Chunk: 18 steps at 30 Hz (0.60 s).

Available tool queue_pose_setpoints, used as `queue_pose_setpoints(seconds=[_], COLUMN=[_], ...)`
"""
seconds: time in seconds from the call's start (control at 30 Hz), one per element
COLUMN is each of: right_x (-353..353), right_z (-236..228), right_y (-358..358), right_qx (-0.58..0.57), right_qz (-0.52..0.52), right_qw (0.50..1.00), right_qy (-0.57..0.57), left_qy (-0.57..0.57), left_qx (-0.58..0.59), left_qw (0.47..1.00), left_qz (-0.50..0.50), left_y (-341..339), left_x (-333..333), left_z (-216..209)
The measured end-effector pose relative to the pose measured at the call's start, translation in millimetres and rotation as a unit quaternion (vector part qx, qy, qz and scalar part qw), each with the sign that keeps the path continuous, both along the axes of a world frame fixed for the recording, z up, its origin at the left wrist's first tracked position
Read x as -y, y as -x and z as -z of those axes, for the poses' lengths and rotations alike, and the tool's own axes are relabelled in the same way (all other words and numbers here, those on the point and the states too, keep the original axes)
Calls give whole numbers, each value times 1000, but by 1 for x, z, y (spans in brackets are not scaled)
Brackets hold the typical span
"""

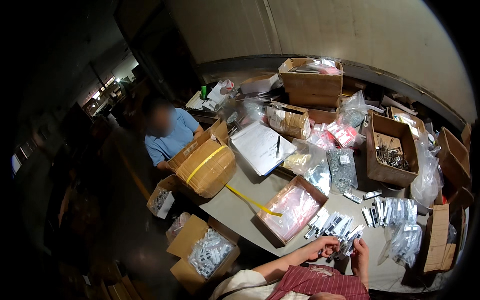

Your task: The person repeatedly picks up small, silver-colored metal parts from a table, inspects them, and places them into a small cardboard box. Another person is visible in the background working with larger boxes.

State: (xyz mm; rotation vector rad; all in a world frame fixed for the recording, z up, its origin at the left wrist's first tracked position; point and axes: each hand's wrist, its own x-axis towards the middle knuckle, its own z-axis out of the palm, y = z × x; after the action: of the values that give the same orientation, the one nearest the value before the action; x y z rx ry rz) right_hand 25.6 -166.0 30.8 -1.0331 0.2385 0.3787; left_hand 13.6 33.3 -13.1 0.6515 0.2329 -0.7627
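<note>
At the table's near edge my two hands face each other over a pile of slim, silver-and-black parts in clear sleeves [336, 224]. My left hand [322, 247] is closed, its fingers curled at the pile's near side; what lies within them is too small to make out. My right hand [360, 256] has its thumb raised and its fingers closed about the end of a slim sleeved part [349, 246]. More such sleeved parts [400, 212] lie in rows to the right, with clear bags [403, 242] of them nearer me.
Left of the pile sits an open carton [266, 223] of pink plastic bags. A carton of metal clips [372, 165] stands at the back right. Beyond are a clipboard [260, 147] and a strapped carton [212, 172], beside a person in blue [175, 131]. An open box [187, 277] stands lower left.
</note>
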Motion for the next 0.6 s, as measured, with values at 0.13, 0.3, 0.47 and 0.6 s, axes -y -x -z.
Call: queue_pose_setpoints(seconds=[0.13, 0.3, 0.47, 0.6], right_x=[4, 6, -2, 2], right_z=[10, 23, 8, 23], right_y=[4, 8, 4, 2], right_qx=[49, 16, 35, 37], right_qz=[-35, -72, -97, -116], right_qw=[986, 987, 984, 981], right_qy=[157, 142, 143, 151], left_qy=[-116, -271, -403, -398], left_qx=[50, 263, 359, 366], left_qw=[989, 922, 836, 837], left_qz=[83, 84, 98, 82], left_y=[14, 21, 19, 21], left_x=[6, 26, 23, 28], left_z=[-11, -15, -29, -18])
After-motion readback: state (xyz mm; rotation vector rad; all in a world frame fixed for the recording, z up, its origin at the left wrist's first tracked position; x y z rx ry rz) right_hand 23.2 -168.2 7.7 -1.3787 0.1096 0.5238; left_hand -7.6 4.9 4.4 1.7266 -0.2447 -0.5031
